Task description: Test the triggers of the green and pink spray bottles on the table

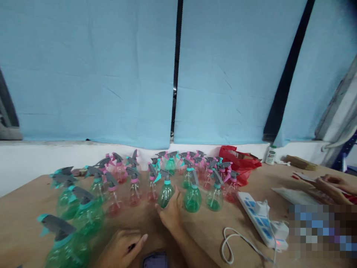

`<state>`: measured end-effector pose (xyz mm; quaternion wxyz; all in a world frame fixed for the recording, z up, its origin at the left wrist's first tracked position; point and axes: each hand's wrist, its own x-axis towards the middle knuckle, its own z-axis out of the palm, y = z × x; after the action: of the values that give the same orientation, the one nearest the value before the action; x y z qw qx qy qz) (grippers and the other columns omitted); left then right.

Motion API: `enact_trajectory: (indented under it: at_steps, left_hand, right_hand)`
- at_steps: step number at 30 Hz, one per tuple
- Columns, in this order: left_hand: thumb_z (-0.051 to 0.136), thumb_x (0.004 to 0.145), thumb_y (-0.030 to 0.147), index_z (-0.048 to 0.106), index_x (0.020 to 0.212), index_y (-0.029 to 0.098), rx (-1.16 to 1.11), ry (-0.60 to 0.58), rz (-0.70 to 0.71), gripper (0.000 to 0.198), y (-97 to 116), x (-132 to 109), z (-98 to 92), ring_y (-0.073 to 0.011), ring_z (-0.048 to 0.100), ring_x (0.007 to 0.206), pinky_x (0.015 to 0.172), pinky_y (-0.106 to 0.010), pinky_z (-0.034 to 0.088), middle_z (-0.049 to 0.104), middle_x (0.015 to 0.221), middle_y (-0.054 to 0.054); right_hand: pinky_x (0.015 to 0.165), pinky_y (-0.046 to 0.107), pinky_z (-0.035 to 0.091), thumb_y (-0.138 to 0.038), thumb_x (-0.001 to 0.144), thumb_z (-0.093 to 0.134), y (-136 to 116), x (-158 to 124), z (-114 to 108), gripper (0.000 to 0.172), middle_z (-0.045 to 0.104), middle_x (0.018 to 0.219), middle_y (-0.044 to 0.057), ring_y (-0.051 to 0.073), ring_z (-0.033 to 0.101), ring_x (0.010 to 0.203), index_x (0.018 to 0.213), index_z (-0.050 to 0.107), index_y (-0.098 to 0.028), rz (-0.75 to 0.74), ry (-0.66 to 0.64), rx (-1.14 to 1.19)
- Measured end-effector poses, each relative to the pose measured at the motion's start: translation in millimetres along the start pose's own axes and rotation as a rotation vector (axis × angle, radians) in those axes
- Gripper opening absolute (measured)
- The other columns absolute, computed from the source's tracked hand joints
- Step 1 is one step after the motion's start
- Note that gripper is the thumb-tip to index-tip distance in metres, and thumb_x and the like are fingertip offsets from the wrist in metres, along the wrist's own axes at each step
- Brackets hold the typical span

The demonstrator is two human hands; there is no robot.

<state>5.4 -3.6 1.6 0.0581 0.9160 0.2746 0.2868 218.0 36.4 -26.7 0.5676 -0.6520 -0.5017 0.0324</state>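
Seen from the head camera, the person's right hand (170, 213) reaches forward across the wooden counter (206, 227) and wraps around the lower body of a green spray bottle (166, 192), thumb to the left of it and fingers (176, 193) curled round its right side; the bottle stands upright near the middle of the counter, at the front edge of a crowd of similar bottles. The left hand (122, 248) lies low at the near edge, palm down, its fingers loosely together and pointing right, with something small and dark under them that is too blurred to tell. Just beside it, at the bottom edge, sits a dark phone (155, 259). Two more green bottles (192, 197) stand just to the right of the gripped one, pink bottles (134, 191) to its left, and larger blurred green bottles (83, 212) crowd the near left. Behind the group lies a red plastic bag (240, 160), with a small white bottle (270, 154) by the wall. A white power strip (259, 217) with its cord (234, 245) lies on the right. At the far right, another person's hands (331, 186) rest over papers (292, 194). Blue cloth (111, 74) hangs behind.
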Motion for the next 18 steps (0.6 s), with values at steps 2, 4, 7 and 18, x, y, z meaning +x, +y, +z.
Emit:
enact_trajectory:
  at_steps: [2, 4, 7, 18]
  left_hand:
    - [0.044, 0.113, 0.036, 0.045, 0.062, 0.02, 0.035, -0.015, 0.023, 0.053, 0.0, 1.1, -1.2, -0.0079, 0.055, 0.051, 0.056, -0.024, 0.032, 0.052, 0.057, 0.006]
    - [0.044, 0.113, 0.035, 0.046, 0.062, 0.02, 0.042, -0.024, 0.03, 0.053, 0.6, 1.9, -2.1, -0.0079, 0.056, 0.051, 0.057, -0.025, 0.032, 0.053, 0.057, 0.006]
    - [0.045, 0.113, 0.035, 0.047, 0.063, 0.02, 0.044, -0.032, 0.039, 0.053, 2.4, 2.6, -2.9, -0.0082, 0.056, 0.051, 0.057, -0.025, 0.031, 0.054, 0.057, 0.006]
    - [0.046, 0.113, 0.029, 0.047, 0.064, 0.02, 0.053, -0.005, 0.087, 0.05, 5.7, 3.7, -6.3, -0.0071, 0.056, 0.051, 0.055, -0.025, 0.031, 0.053, 0.058, 0.007]
  right_hand:
    - [0.113, 0.062, 0.045, -0.037, 0.068, 0.087, -3.1, -1.0, -4.2, 0.099, 0.06, 0.134, 0.023, 0.048, 0.054, 0.135, 0.153, 0.043, -0.012, 0.043, -0.017, -0.057]
    - [0.111, 0.063, 0.046, -0.042, 0.067, 0.089, -5.6, -2.2, -8.7, 0.096, 0.061, 0.129, 0.021, 0.047, 0.056, 0.13, 0.15, 0.049, -0.014, 0.062, -0.044, -0.073]
    - [0.109, 0.064, 0.046, -0.051, 0.069, 0.088, -6.6, -4.7, -12.5, 0.091, 0.062, 0.127, 0.021, 0.047, 0.058, 0.128, 0.146, 0.053, -0.015, 0.081, -0.056, -0.048]
    - [0.115, 0.049, 0.048, -0.031, 0.075, 0.08, 9.8, -7.5, -0.7, 0.09, 0.062, 0.147, 0.018, 0.037, 0.061, 0.137, 0.156, 0.044, -0.018, 0.065, -0.097, 0.251]
